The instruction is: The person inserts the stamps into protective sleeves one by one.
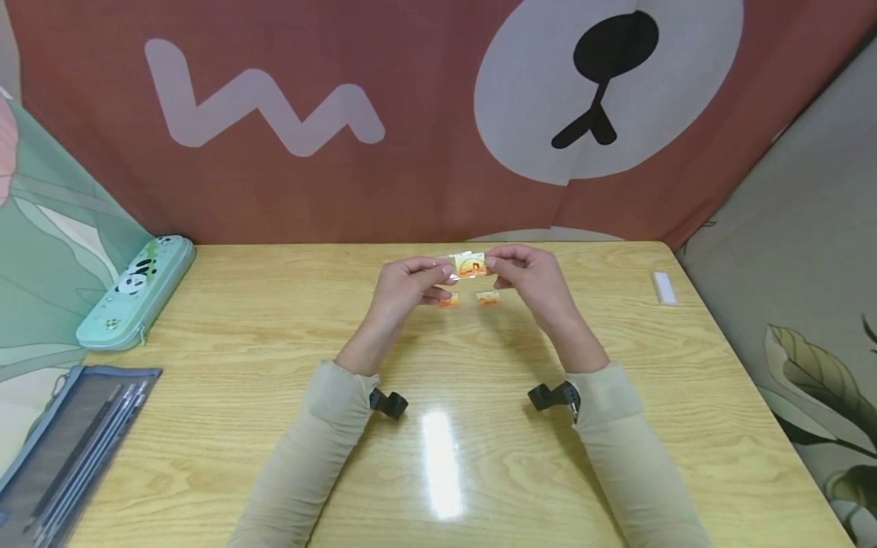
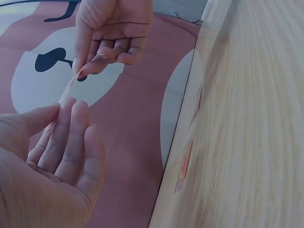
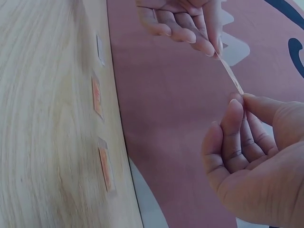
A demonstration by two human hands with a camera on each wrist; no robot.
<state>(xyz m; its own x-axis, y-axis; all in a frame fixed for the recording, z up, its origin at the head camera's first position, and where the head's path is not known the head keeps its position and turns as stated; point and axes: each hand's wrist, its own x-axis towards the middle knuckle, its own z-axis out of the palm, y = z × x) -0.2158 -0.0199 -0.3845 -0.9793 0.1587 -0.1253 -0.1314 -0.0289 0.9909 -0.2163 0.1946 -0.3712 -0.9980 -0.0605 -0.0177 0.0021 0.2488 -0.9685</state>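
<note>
Both hands hold a small, thin, flat packet (image 1: 470,265) above the far part of the table. It has a yellow and orange print and a clear, shiny wrapper. My left hand (image 1: 409,285) pinches one end between thumb and finger, and my right hand (image 1: 537,283) pinches the other. Seen edge-on in the right wrist view, the packet (image 3: 231,75) is a narrow strip stretched between the fingertips. Below the hands, similar orange packets (image 1: 489,297) lie on the table. The right wrist view shows 3 lying in a row, the farthest (image 3: 99,49) looking pale.
A mint pencil case (image 1: 140,293) with a panda stands at the table's left edge, and a mesh zip pouch (image 1: 89,449) with pencil-like sticks lies nearer. Toward the right edge is a small white block (image 1: 664,288). A reddish-brown cloth (image 1: 425,190) hangs behind the table (image 1: 260,320).
</note>
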